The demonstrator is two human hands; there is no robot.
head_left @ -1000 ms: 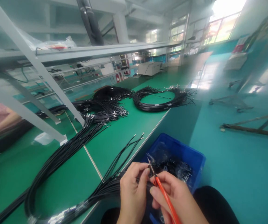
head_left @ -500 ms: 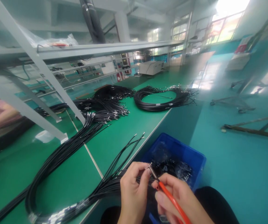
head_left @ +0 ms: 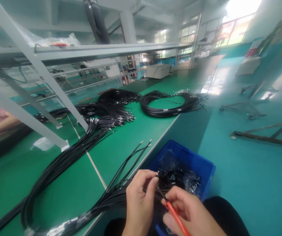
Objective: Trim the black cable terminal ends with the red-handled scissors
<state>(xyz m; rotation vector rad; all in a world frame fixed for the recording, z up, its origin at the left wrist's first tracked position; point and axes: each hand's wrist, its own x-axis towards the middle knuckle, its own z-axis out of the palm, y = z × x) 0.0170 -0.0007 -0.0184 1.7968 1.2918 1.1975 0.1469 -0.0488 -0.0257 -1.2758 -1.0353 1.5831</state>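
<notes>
My left hand [head_left: 141, 198] pinches the end of a black cable between thumb and forefinger, and its small metal tip [head_left: 157, 173] pokes out above the fingers. My right hand [head_left: 188, 206] is closed around a red-handled tool [head_left: 176, 216] with a slim dark metal end [head_left: 162, 193]. That metal end points up and left, close below the left fingertips; whether it touches the cable cannot be made out. From the left hand a bundle of black cables [head_left: 111, 200] runs back onto the green table, taped near its bend, with a few loose ends sticking up.
Under my hands stands a blue bin [head_left: 195, 157] with clear plastic bags and dark parts. More cable coils [head_left: 165, 111] lie farther along the green table [head_left: 121, 154]. White shelf posts [head_left: 57, 95] rise at the left. Behind them, a person's arm [head_left: 3, 126] shows at the far left.
My right hand has drawn the tool slightly down and away from the left fingertips. The left hand keeps its pinch in nearly the same place.
</notes>
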